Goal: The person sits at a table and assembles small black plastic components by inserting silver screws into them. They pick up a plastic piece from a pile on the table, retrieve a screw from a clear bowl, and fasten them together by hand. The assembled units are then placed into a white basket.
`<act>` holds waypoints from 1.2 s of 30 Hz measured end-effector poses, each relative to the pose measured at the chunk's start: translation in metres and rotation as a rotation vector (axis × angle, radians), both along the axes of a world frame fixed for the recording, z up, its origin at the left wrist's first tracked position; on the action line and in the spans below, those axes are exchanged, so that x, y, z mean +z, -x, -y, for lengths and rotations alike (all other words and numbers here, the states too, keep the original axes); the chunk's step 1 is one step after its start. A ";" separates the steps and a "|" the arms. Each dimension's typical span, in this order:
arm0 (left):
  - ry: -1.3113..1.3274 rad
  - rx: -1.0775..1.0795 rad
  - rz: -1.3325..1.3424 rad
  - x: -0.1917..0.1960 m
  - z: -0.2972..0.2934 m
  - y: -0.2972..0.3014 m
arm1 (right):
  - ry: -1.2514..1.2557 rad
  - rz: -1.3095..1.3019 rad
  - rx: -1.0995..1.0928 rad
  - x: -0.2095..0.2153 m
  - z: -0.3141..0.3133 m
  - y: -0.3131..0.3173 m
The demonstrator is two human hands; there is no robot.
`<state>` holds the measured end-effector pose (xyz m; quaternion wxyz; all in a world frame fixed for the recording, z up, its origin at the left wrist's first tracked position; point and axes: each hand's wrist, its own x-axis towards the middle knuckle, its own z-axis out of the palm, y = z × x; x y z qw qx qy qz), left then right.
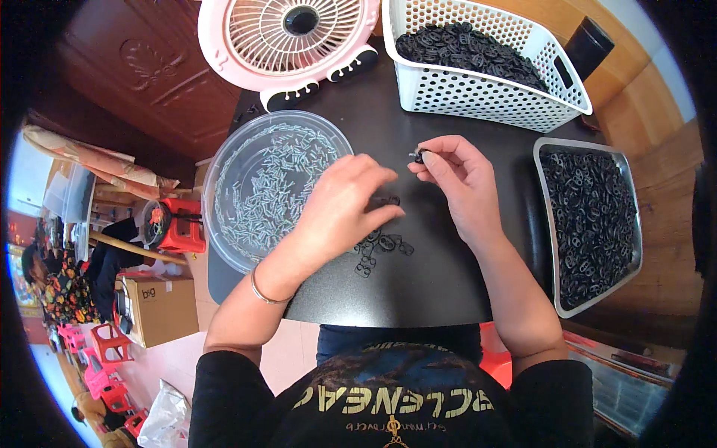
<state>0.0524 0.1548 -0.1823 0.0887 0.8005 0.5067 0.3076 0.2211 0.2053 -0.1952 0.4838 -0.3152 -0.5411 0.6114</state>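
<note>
My right hand [469, 183] is over the middle of the black table, thumb and fingertips pinching a small black plastic part [421, 155]. A short silvery screw [412, 154] sticks out of its left side. To the left, my left hand [342, 196] is open, thumb and fingers apart, with a bracelet on the wrist. A dark piece [391, 200] shows in the gap between its thumb and fingers, apparently on the table. Several loose black plastic parts [385, 243] lie below that hand. Partly behind my left hand stands a round clear tub [216, 175] of silvery screws [276, 175].
A white perforated basket [478, 104] of black parts stands at the back right. On the right lies a metal tray [556, 287] heaped with similar parts. A pink fan [213, 37] stands at the back left. Beyond the table's left edge are a cardboard box [168, 306], stools and a person [67, 291].
</note>
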 end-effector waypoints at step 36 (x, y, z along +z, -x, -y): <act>0.697 -0.118 1.455 -0.008 -0.004 0.009 | -0.017 0.039 0.092 0.005 0.012 0.005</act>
